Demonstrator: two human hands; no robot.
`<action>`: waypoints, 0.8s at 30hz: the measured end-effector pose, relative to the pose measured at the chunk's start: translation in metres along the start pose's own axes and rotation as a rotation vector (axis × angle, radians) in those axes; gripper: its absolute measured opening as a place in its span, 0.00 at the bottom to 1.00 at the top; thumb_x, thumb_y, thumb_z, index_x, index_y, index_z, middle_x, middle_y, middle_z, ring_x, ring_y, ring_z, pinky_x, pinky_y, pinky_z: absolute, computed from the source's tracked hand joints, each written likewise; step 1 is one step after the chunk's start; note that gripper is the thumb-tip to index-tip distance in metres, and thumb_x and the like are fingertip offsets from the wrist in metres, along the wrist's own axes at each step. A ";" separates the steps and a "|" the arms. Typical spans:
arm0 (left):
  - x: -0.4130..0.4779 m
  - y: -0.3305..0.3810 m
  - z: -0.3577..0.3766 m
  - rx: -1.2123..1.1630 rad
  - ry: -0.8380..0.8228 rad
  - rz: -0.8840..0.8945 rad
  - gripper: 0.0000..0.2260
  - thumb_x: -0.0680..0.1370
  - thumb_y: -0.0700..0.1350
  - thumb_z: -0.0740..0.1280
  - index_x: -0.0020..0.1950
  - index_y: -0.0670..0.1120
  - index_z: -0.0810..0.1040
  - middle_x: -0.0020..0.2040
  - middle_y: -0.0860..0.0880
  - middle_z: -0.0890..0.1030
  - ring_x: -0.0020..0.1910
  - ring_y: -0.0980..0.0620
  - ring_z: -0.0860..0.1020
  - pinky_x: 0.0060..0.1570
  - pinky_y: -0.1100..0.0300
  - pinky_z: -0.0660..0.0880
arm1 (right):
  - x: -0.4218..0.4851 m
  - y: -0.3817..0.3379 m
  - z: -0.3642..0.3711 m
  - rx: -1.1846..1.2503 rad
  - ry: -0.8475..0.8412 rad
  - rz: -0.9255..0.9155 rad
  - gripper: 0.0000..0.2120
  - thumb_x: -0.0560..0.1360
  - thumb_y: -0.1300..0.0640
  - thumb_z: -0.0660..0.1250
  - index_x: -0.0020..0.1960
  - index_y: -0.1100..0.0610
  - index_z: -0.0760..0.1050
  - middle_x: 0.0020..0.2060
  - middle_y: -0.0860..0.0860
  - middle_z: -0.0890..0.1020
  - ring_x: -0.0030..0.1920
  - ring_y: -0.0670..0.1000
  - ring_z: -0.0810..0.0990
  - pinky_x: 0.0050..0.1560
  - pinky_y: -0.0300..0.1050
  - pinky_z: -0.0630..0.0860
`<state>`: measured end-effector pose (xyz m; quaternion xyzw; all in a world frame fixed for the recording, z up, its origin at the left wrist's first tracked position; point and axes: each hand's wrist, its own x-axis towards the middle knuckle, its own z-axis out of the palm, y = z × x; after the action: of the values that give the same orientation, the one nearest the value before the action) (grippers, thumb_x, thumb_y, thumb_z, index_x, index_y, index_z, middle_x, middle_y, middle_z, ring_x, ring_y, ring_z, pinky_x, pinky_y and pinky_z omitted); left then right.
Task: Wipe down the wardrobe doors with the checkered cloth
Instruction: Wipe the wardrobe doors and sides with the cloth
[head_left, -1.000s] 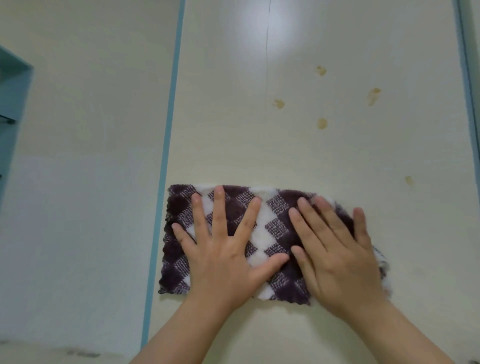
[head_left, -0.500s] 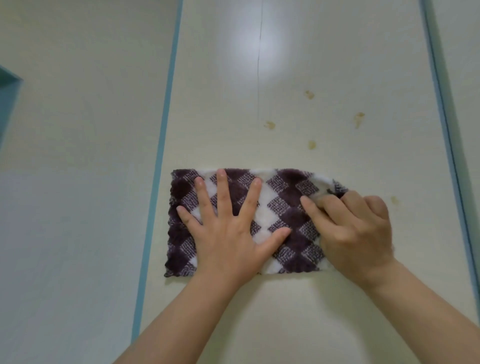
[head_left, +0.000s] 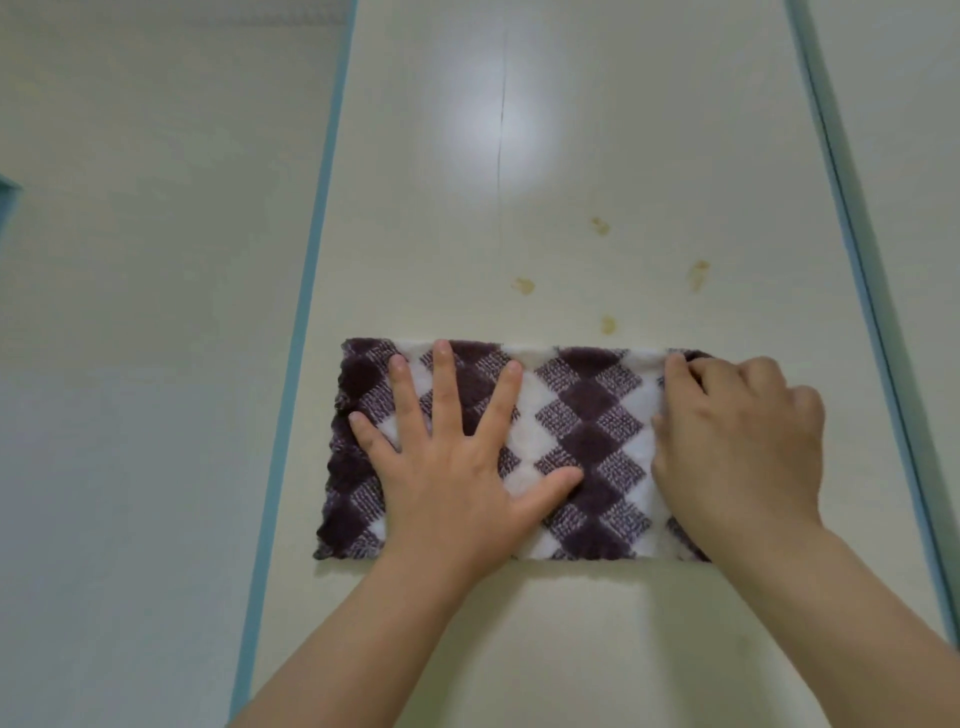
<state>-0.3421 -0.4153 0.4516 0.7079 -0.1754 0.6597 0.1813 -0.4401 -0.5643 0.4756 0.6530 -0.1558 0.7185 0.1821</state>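
The checkered cloth (head_left: 587, 452) lies flat on the wardrobe door (head_left: 571, 623), spread out long-ways, w/ dark purple & white squares. The left hand (head_left: 447, 467) sits on the left half of the cloth, palm down. Its fingers (head_left: 444, 379) are straight & spread wide, so they press the cloth on the door & do not hold it. The right hand (head_left: 737, 447) is at the right end of the cloth. Its fingers (head_left: 675, 371) are bent & curled onto the top right corner, gripping the cloth there. This hand hides the cloth's right edge. The middle of the cloth shows btw the 2 hands. Both bare arms come up from the bottom. Above the cloth the door has 4 small brown spots (head_left: 522, 285); 1 is just above the cloth's top edge, the other 3 are higher up. A thin dark line (head_left: 500, 156) runs up the door through a bright patch of light (head_left: 524, 124). A blue strip (head_left: 306, 291) runs down the door's left side, near the cloth's left end but not touching it. A second blue strip (head_left: 852, 249) runs down the right side, near the right hand. Left of the first strip is another pale panel (head_left: 156, 208).
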 end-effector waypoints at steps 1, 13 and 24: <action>0.002 0.001 0.000 -0.001 -0.006 -0.003 0.39 0.66 0.77 0.46 0.72 0.59 0.60 0.75 0.41 0.58 0.72 0.36 0.52 0.58 0.26 0.52 | 0.004 -0.004 -0.004 -0.033 -0.060 -0.014 0.24 0.61 0.66 0.70 0.57 0.67 0.76 0.47 0.64 0.81 0.46 0.64 0.76 0.41 0.52 0.68; 0.009 0.002 0.000 -0.013 0.002 -0.003 0.40 0.65 0.77 0.49 0.72 0.59 0.60 0.75 0.41 0.58 0.72 0.34 0.55 0.56 0.23 0.53 | -0.014 -0.018 0.033 0.241 0.145 0.029 0.22 0.71 0.62 0.59 0.64 0.65 0.73 0.61 0.64 0.76 0.55 0.64 0.77 0.51 0.58 0.75; 0.005 -0.001 -0.003 -0.009 -0.025 -0.045 0.43 0.63 0.80 0.43 0.73 0.61 0.54 0.76 0.42 0.53 0.72 0.31 0.49 0.56 0.22 0.49 | -0.021 -0.016 0.028 0.292 -0.237 0.001 0.32 0.72 0.28 0.35 0.73 0.39 0.42 0.75 0.53 0.42 0.73 0.62 0.38 0.64 0.72 0.39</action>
<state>-0.3433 -0.4131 0.4565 0.7191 -0.1644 0.6458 0.1971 -0.4061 -0.5646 0.4568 0.7524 -0.0708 0.6516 0.0653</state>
